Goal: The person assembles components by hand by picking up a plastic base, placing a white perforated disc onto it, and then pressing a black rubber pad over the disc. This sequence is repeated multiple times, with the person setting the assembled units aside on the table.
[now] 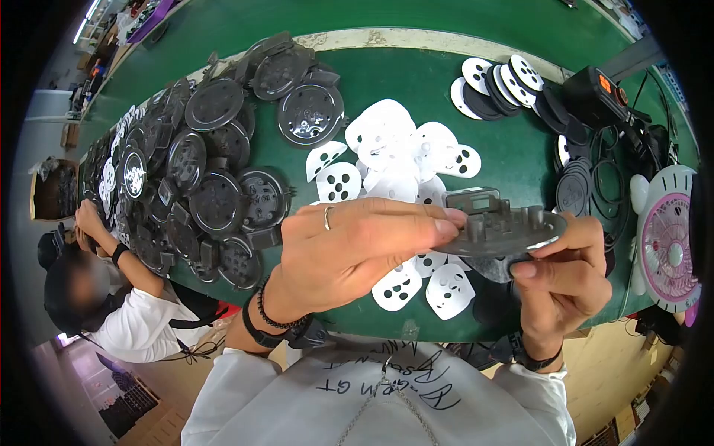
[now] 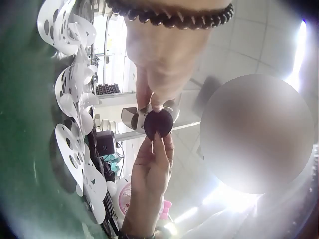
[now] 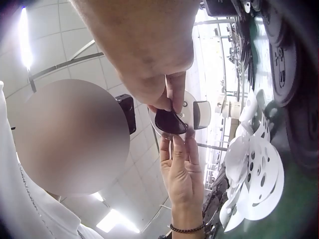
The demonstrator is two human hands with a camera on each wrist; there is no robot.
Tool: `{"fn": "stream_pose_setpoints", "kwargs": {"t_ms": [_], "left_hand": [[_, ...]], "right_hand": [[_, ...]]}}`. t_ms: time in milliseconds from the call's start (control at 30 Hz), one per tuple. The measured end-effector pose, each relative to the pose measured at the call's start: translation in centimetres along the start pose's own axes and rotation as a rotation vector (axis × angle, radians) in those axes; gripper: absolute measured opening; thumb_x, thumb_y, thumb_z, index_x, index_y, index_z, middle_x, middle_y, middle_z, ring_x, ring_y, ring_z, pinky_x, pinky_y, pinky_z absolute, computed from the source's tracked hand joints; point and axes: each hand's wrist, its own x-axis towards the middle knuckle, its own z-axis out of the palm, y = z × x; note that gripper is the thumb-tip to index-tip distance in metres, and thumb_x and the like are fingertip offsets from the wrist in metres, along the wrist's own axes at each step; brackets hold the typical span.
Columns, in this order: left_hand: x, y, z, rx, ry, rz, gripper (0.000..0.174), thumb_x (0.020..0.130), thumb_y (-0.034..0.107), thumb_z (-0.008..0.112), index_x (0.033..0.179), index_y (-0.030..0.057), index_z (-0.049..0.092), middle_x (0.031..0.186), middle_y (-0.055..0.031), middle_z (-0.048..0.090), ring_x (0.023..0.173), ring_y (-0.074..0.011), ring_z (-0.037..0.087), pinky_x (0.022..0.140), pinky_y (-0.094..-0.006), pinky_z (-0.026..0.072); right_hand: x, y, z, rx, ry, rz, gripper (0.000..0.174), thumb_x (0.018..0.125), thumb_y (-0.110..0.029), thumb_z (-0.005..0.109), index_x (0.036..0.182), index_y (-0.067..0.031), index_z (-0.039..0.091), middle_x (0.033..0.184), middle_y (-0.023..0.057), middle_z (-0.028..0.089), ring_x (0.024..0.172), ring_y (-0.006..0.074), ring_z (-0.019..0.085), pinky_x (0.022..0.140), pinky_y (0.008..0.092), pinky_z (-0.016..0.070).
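Note:
My left hand [image 1: 364, 241] pinches the rim of a smoky, see-through round plastic cover [image 1: 513, 232] with raised posts and a rectangular tab [image 1: 473, 201]. It is held nearly level above the table. Against its underside lies a thin black round pad [image 2: 158, 124], pinched at its edge between the thumb and fingers of my right hand [image 1: 565, 271]. In the right wrist view the black pad [image 3: 170, 122] looks bent, partly off the cover. White perforated sheets [image 1: 394, 152] lie piled beyond and below both hands.
Many more dark plastic covers [image 1: 216, 201] are heaped on the left of the green table [image 1: 416, 74]. Black and white discs [image 1: 506, 85] lie at the back right, near a black device [image 1: 595, 97] and a pink fan [image 1: 669, 241]. Another person [image 1: 119, 297] works at the far left.

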Motion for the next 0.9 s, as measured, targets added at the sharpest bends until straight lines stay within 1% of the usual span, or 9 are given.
{"fn": "stream_pose_setpoints", "kwargs": {"t_ms": [133,200,367,400,433,533,567,633,900], "left_hand": [[0.0,0.0,0.2,-0.027,0.02,0.014,0.026,0.077,-0.008,0.075,0.101,0.0009,0.069,0.097,-0.0145,0.075,0.084,-0.0246,0.075,0.071,-0.0305,0.0617],[-0.1,-0.1,0.2,-0.027,0.018,0.015,0.026,0.077,-0.007,0.076,0.1,0.0002,0.068,0.096,-0.0149,0.075,0.083,-0.0249,0.075,0.07,-0.0307,0.0616],[0.0,0.2,0.2,-0.005,0.026,0.037,0.025,0.075,-0.005,0.079,0.097,-0.0021,0.067,0.093,-0.0156,0.075,0.079,-0.0237,0.075,0.067,-0.0286,0.0604],[-0.2,0.2,0.3,-0.012,0.053,-0.034,0.026,0.075,-0.005,0.08,0.097,-0.0028,0.067,0.091,-0.0151,0.074,0.077,-0.0219,0.075,0.066,-0.027,0.0594],[-0.3,0.3,0.4,-0.019,0.08,-0.105,0.026,0.075,-0.005,0.08,0.097,-0.0035,0.067,0.089,-0.0145,0.074,0.076,-0.0202,0.074,0.064,-0.0254,0.0584],[-0.5,0.2,0.8,-0.087,0.098,-0.138,0.024,0.076,-0.005,0.079,0.098,-0.0042,0.067,0.087,-0.0134,0.073,0.075,-0.0173,0.074,0.063,-0.0237,0.0572],[-0.6,0.2,0.8,-0.089,0.095,-0.14,0.024,0.076,-0.005,0.079,0.098,-0.0042,0.067,0.087,-0.0134,0.073,0.075,-0.0173,0.074,0.063,-0.0237,0.0572],[-0.8,0.2,0.7,-0.032,0.036,-0.147,0.03,0.077,-0.008,0.078,0.1,-0.0043,0.059,0.086,-0.0144,0.07,0.074,-0.0149,0.07,0.067,-0.0246,0.0542],[-0.7,0.2,1.3,-0.066,0.057,-0.234,0.027,0.079,-0.007,0.077,0.101,-0.0067,0.062,0.085,-0.0134,0.071,0.074,-0.0126,0.069,0.066,-0.0236,0.0554]], "right_hand": [[-0.2,0.3,0.0,0.013,-0.004,-0.003,0.015,0.078,0.004,0.075,0.081,-0.0059,0.064,0.096,0.011,0.056,0.081,0.0185,0.055,0.075,0.0306,0.0465],[-0.3,0.8,0.5,0.038,0.125,-0.036,0.018,0.068,0.002,0.084,0.08,-0.0057,0.072,0.092,0.0127,0.062,0.074,0.0186,0.061,0.061,0.0269,0.0498],[0.1,0.4,1.4,-0.029,0.146,0.002,0.023,0.068,0.007,0.082,0.087,-0.004,0.074,0.093,0.0116,0.061,0.078,0.019,0.064,0.067,0.0269,0.0529],[0.1,0.4,1.6,-0.05,0.181,0.019,0.027,0.068,0.008,0.081,0.091,-0.0036,0.075,0.093,0.0111,0.06,0.08,0.0191,0.065,0.069,0.027,0.0538],[0.1,0.5,1.7,-0.059,0.18,0.017,0.032,0.071,0.011,0.079,0.1,-0.0034,0.076,0.094,0.0099,0.059,0.075,0.0144,0.062,0.064,0.0241,0.0505],[-0.5,0.2,1.2,-0.097,0.153,0.141,0.032,0.076,0.013,0.076,0.104,-0.0025,0.076,0.094,0.01,0.06,0.068,0.0104,0.057,0.059,0.0215,0.0456],[-0.3,0.4,1.3,-0.099,0.161,0.099,0.032,0.078,0.013,0.074,0.106,-0.0028,0.075,0.094,0.0099,0.06,0.064,0.0075,0.053,0.055,0.02,0.0409],[-0.3,0.1,1.3,-0.094,0.168,0.128,0.032,0.078,0.013,0.075,0.106,-0.0014,0.074,0.093,0.0106,0.061,0.066,0.0096,0.055,0.057,0.0211,0.0428],[-0.3,0.7,1.5,-0.016,0.23,0.095,0.03,0.075,0.013,0.075,0.102,0.005,0.066,0.087,0.0139,0.066,0.079,0.022,0.062,0.073,0.031,0.0499]]}}
